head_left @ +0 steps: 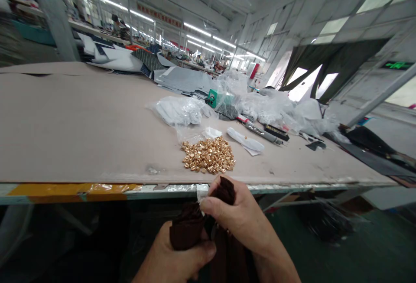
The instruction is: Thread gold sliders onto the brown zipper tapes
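Both of my hands hold a dark brown piece of fabric below the near edge of the work table. My left hand grips the bunched lower part, fingers wrapped round it. My right hand pinches the upper fold of the fabric between thumb and fingers, close to the table edge. Just beyond, on the table, lies a heap of small gold metal pieces.
Clear plastic bags, a white packet, a pen-like tool, a green device and crumpled plastic wrap lie further back. Grey and dark cut sheets are stacked at the rear. Yellow tape marks the table edge.
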